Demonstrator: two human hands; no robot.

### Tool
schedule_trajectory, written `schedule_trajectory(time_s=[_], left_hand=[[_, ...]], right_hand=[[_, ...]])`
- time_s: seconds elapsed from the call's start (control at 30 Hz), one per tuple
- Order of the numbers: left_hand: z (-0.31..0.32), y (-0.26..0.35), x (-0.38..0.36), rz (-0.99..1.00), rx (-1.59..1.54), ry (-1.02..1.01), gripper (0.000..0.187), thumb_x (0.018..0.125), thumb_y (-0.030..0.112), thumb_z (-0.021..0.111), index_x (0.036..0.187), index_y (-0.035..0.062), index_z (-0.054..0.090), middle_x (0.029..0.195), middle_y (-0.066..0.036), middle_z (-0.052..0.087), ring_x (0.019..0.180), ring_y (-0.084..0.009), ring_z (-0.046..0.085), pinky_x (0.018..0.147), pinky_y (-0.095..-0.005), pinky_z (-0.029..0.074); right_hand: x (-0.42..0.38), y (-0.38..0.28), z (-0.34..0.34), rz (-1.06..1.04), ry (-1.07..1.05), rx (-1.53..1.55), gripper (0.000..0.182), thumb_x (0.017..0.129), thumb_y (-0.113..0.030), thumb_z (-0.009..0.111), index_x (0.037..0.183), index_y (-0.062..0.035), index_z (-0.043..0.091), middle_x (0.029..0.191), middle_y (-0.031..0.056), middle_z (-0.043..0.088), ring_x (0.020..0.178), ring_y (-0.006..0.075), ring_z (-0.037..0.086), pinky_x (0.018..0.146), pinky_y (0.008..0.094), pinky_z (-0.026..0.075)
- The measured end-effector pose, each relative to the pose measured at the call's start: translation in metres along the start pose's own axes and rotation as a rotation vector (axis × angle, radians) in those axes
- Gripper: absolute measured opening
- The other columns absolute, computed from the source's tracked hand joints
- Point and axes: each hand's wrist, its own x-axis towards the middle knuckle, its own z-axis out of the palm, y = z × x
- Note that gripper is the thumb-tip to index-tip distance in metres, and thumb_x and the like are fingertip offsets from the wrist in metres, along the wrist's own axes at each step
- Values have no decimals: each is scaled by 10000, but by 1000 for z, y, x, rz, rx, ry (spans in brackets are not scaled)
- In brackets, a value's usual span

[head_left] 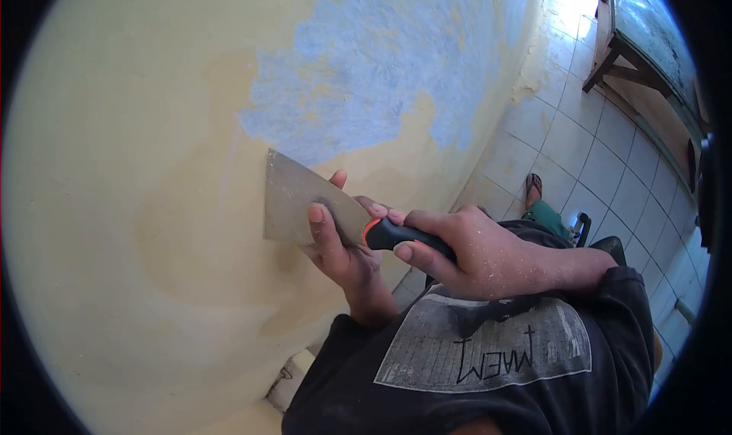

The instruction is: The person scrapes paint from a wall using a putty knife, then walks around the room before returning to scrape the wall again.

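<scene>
A wide putty knife (293, 195) with a metal blade and a black-and-orange handle is held in front of the wall. My right hand (492, 256) is wrapped round the handle, with pale flakes stuck on its skin. Against the blade, the thumb of my left hand (339, 256) presses on the near face while its fingers lie behind. The blade's broad edge points left and overlaps the cream-yellow wall (191, 130). Just above the blade, a large scraped patch (343, 77) shows blue with ragged yellow borders.
White floor tiles (568, 141) run along the wall's right side. A table with wooden legs (648, 61) stands at the upper right. A foot in a sandal (534, 183) shows on the tiles. My dark shirt (488, 351) fills the bottom.
</scene>
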Motion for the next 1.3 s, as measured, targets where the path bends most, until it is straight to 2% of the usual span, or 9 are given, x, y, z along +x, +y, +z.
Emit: schedule_trajectory(time_s=[0.07,0.27,0.47,0.57,0.67,0.97,1.07,1.27,1.3], left_hand=[[-7,-1,4,37,-28,-69,514,966,349,440,1210,-100,388,708,-188,594,623,-263,614,572,-418,547],[-2,-3,5,26,-102,-82,517,961,350,454,1206,-100,389,711,-186,586,623,-263,614,572,-420,546],[-7,-15,2,12,-63,-60,519,952,333,481,1200,-113,390,844,-199,573,637,-246,615,543,-428,550],[-1,-14,7,31,53,-12,520,977,411,381,1236,-37,432,675,-107,590,546,-224,576,550,-348,513],[-4,-6,9,73,-39,-92,528,956,339,475,1200,-123,392,847,-196,574,641,-243,615,545,-431,550],[-1,2,2,35,-112,-132,518,961,350,463,1224,-91,391,784,-195,599,639,-258,611,563,-425,539],[0,-11,1,75,6,-19,519,959,355,466,1219,-88,388,786,-196,601,630,-257,605,560,-418,532],[6,4,5,22,-114,-122,510,949,329,496,1201,-99,377,906,-204,574,637,-244,607,536,-434,545],[7,1,4,32,-56,-66,514,952,360,475,1205,-81,399,816,-172,573,600,-233,592,532,-401,532]], right_hand=[[-2,3,-5,27,-11,-34,316,926,-262,528,1003,41,576,591,236,546,581,411,574,542,428,444],[0,3,-2,22,27,-20,322,925,-273,530,974,42,574,599,239,551,596,416,579,548,427,445],[-5,4,-7,39,38,-18,330,931,-274,527,970,50,572,591,237,541,583,401,581,546,419,441],[-2,0,-7,68,17,-27,328,932,-270,527,972,53,570,584,235,533,578,398,582,542,415,439],[0,-5,-7,62,5,-60,322,932,-265,528,968,52,573,580,231,533,574,396,582,538,411,439],[-3,-5,-6,31,25,-47,324,924,-268,536,976,49,579,583,231,540,576,406,574,531,408,436],[-10,-1,-7,70,26,-37,321,919,-261,546,973,53,580,591,236,542,578,408,575,534,409,436],[-4,-2,-5,14,56,-33,331,919,-269,546,972,55,579,582,233,533,570,407,571,534,407,436],[-4,-3,-6,5,61,-30,331,920,-269,545,971,56,579,581,232,531,569,407,570,534,406,436]])
